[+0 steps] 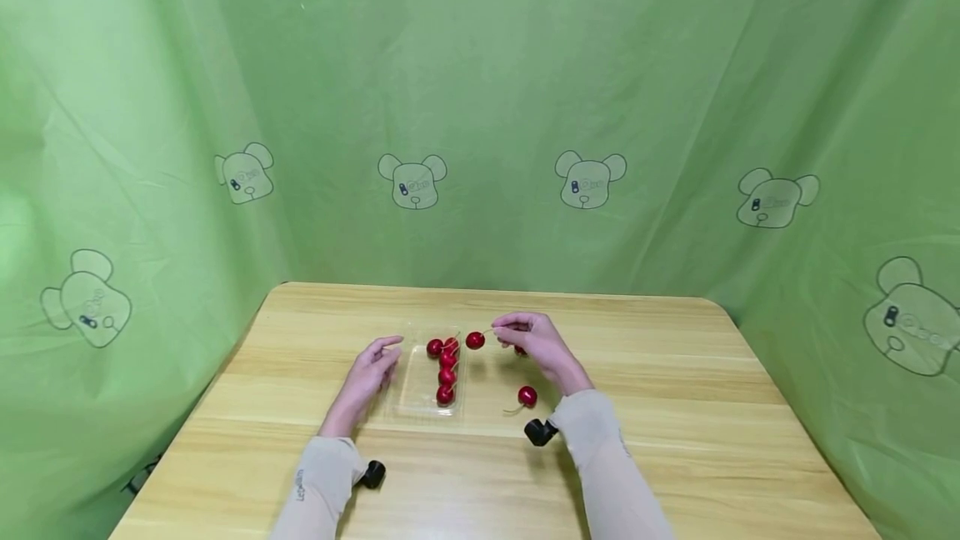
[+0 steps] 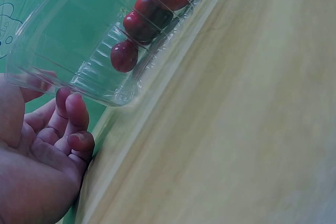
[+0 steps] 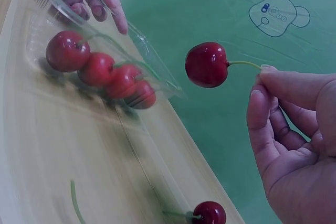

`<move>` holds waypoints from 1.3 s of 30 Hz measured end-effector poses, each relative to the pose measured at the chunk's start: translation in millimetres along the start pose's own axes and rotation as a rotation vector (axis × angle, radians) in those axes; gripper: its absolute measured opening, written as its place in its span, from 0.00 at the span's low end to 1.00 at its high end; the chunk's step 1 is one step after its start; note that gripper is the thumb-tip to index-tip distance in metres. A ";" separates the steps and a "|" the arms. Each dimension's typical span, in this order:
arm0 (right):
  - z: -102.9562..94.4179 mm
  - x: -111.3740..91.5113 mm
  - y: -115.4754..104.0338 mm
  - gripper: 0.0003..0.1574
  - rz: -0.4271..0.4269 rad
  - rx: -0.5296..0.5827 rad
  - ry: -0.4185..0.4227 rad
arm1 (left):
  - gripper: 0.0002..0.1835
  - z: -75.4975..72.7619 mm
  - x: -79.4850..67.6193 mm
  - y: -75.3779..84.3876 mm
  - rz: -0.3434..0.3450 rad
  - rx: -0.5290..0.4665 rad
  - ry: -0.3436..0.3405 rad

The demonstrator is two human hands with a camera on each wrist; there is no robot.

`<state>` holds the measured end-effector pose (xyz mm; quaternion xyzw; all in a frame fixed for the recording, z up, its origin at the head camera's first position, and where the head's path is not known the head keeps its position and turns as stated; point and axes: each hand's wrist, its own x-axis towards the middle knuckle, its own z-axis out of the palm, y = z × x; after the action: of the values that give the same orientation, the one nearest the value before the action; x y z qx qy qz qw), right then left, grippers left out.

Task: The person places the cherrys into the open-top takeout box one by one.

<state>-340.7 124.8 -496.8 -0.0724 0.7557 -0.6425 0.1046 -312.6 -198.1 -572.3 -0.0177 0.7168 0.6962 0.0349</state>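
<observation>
My right hand [image 1: 534,342] pinches a cherry [image 3: 207,65] by its thin green stem between thumb and forefinger. The fruit hangs beside the right rim of a clear plastic box [image 1: 415,408], above the table. Inside the box, several red cherries [image 1: 447,376] line the right side, one farther left at the back. At the box's left edge is my left hand [image 1: 372,369], forefinger extended and the other fingers loosely bent. In the left wrist view, its fingertips [image 2: 77,109] are right at the box's rim, with no cherry in that hand.
On the wooden table [image 1: 675,440], a loose cherry [image 1: 527,396] with its stem lies right of the box. Another cherry [image 1: 521,351] is partly hidden beneath my right hand. A green curtain [image 1: 495,90] with bear faces hangs behind the table and along both sides.
</observation>
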 end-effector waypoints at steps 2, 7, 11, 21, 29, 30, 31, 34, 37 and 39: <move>3.5 2.3 0.0 0.17 -0.006 0.001 0.002 | 0.23 0.6 -0.1 -0.8 0.004 0.001 0.007; 13.6 8.8 3.1 0.18 -0.029 0.030 -0.003 | 0.23 0.8 -1.1 -0.1 0.006 -0.005 0.014; 22.2 11.0 4.3 0.17 -0.037 0.076 -0.009 | 0.23 0.1 -0.4 -1.3 -0.001 -0.004 0.007; 40.2 14.2 6.7 0.15 -0.030 0.128 0.026 | 0.24 0.0 -7.0 9.0 -0.015 -0.005 -0.030; 50.8 16.8 10.0 0.12 -0.019 0.137 0.047 | 0.23 0.7 -2.3 -3.2 0.012 0.008 0.002; 52.7 17.5 9.8 0.11 -0.019 0.132 0.050 | 0.24 0.1 -2.3 -3.2 0.013 0.013 0.002; 54.5 18.3 9.5 0.11 -0.017 0.126 0.051 | 0.23 -0.5 -2.2 -3.4 0.014 0.015 0.005; 60.0 20.5 8.8 0.12 -0.014 0.109 0.053 | 0.23 -2.1 -2.2 -3.2 0.014 0.024 0.010; 64.2 21.9 9.1 0.12 -0.007 0.102 0.059 | 0.23 -2.2 -2.1 -2.4 0.015 0.030 0.005; 65.9 22.0 9.3 0.12 0.001 0.097 0.064 | 0.23 -1.6 -2.0 -1.2 0.013 0.030 0.001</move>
<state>-345.3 57.9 -517.5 -0.0464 0.7264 -0.6805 0.0843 -310.6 -199.8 -573.2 -0.0127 0.7273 0.6855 0.0305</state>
